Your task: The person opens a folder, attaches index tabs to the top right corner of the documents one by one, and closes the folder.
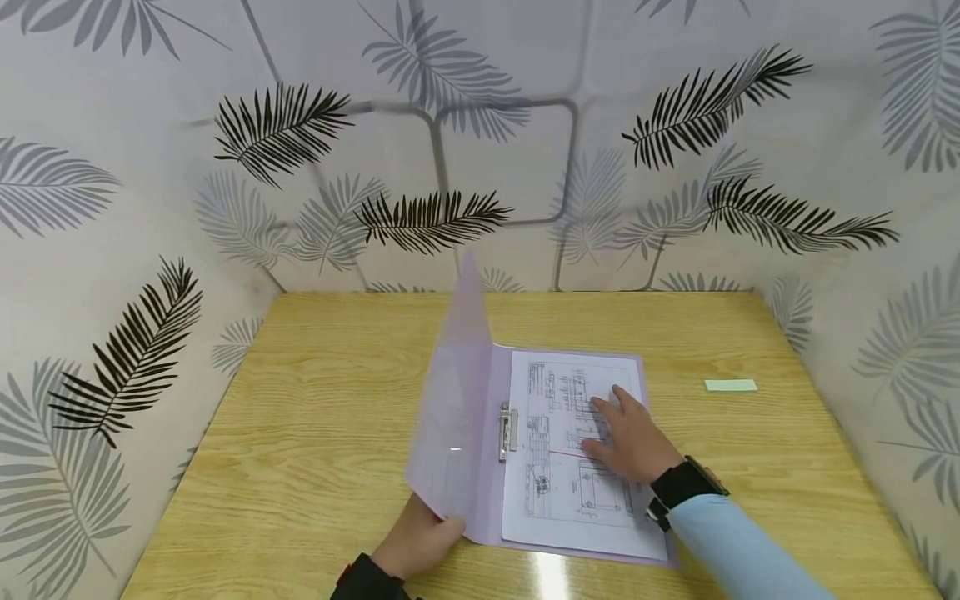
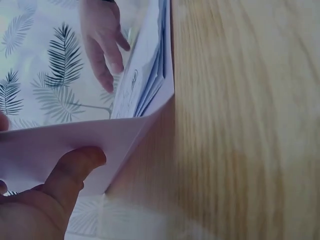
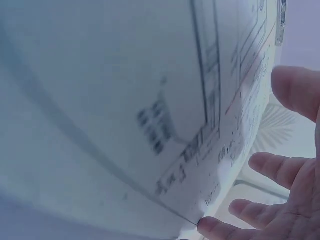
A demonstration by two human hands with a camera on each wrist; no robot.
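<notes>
A pale purple clip folder lies open on the table, its left cover standing raised at an angle. Printed drawing sheets fill its right side, beside a metal clip near the spine. My left hand pinches the cover's near edge; the left wrist view has its thumb against the cover, and several stacked sheet edges inside. Over the top sheet's right half is my right hand, fingers spread. In the right wrist view those fingers extend close over the printed paper.
A small pale green strip lies on the wooden table to the right of the folder. Leaf-patterned fabric stands behind the table and along both sides. A dark watch is on my right wrist.
</notes>
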